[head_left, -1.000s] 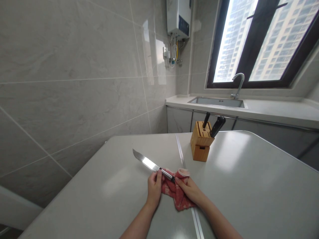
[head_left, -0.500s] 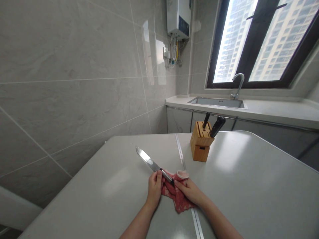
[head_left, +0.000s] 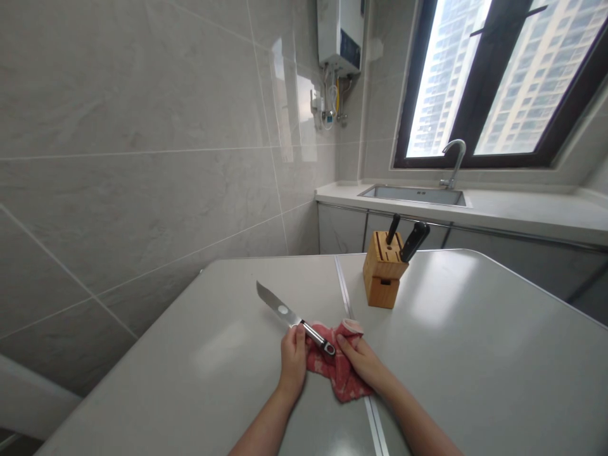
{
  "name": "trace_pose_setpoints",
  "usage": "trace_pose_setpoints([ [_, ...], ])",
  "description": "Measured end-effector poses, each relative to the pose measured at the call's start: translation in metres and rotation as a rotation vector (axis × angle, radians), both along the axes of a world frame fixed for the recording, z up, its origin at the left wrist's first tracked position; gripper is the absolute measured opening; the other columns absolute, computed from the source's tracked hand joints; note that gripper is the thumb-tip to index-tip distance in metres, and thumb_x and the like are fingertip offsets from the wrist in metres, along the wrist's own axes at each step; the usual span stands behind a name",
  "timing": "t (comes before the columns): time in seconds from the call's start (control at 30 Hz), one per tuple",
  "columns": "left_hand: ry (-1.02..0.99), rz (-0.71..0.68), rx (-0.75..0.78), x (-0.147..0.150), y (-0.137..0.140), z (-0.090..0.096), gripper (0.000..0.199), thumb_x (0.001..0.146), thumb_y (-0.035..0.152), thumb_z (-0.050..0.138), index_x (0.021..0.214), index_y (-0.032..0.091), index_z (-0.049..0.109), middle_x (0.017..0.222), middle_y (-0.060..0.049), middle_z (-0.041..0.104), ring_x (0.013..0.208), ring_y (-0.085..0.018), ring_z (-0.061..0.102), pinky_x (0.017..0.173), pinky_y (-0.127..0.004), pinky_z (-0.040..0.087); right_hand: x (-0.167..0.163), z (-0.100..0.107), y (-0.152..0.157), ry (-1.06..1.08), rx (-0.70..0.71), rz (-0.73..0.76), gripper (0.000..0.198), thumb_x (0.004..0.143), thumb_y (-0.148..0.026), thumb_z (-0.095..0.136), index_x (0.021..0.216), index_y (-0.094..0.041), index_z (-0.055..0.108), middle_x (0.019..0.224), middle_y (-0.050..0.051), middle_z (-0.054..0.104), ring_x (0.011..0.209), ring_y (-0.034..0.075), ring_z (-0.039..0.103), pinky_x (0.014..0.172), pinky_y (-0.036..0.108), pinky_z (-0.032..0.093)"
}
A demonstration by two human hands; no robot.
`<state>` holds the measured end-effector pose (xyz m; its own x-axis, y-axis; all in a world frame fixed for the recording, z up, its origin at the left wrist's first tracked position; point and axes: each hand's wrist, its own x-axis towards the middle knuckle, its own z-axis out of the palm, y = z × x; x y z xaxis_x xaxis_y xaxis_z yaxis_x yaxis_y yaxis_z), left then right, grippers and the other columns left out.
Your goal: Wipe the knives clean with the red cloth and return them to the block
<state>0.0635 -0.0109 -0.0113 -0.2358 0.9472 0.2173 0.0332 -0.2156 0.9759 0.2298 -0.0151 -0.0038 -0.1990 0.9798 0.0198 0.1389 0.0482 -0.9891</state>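
1. The person's left hand rests near the table's front edge, its fingers closed on the knife where blade meets handle.
2. The right hand lies just beside it, fingers curled and pressing down on a red cloth, which is bunched on the table across the centre seam.
3. The knife's metal handle lies over the cloth; its blade points away toward the table's far left corner, angled slightly up.
4. Farther along, just right of the seam, a wooden knife block stands holding two black-handled knives.
5. Beyond the table's far edge, a counter carries a steel sink with a curved tap under the window.
6. A water heater hangs on the tiled wall.
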Motion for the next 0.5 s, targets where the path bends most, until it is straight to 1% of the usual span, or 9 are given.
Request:
trace_pose_setpoints([
  [0.17, 0.23, -0.156, 0.076, 0.003, -0.003, 0.003, 0.042, 0.086, 0.048, 0.043, 0.062, 0.015, 0.054, 0.056, 0.001, 0.05, 0.054, -0.012, 0.045, 0.053, -0.022, 0.036, 0.002, 0.001, -0.002, -0.005, -0.028, 0.054, 0.061, 0.074, -0.071, 0.041, 0.083, -0.016, 0.066, 0.08, 0.005, 0.069, 0.081, 0.023, 0.061, 0.078, 0.035, 0.048],
  [0.33, 0.38, -0.19, 0.112, 0.003, -0.003, 0.003, 0.046, 0.088, 0.046, 0.04, 0.058, 0.015, 0.055, 0.055, 0.0, 0.05, 0.055, -0.013, 0.045, 0.054, -0.023, 0.034, 0.003, 0.007, -0.006, -0.088, -0.049, 0.135, 0.057, 0.075, -0.067, 0.044, 0.074, -0.014, 0.064, 0.065, 0.003, 0.065, 0.063, 0.017, 0.059, 0.059, 0.027, 0.046],
  [0.43, 0.423, -0.197, 0.136, 0.003, -0.004, 0.004, 0.045, 0.088, 0.045, 0.042, 0.06, 0.015, 0.06, 0.056, -0.001, 0.053, 0.056, -0.014, 0.048, 0.055, -0.023, 0.037, 0.004, 0.01, -0.008, -0.14, -0.05, 0.159, 0.054, 0.075, -0.065, 0.046, 0.068, -0.014, 0.063, 0.059, 0.002, 0.063, 0.056, 0.015, 0.057, 0.053, 0.024, 0.044],
  [0.5, 0.406, -0.227, 0.15, 0.003, -0.005, 0.007, 0.041, 0.088, 0.043, 0.042, 0.069, 0.015, 0.066, 0.065, -0.005, 0.061, 0.064, -0.017, 0.055, 0.063, -0.026, 0.042, 0.005, 0.01, -0.008, -0.158, -0.05, 0.189, 0.054, 0.076, -0.065, 0.045, 0.066, -0.015, 0.063, 0.054, 0.001, 0.061, 0.052, 0.014, 0.055, 0.049, 0.023, 0.042],
])
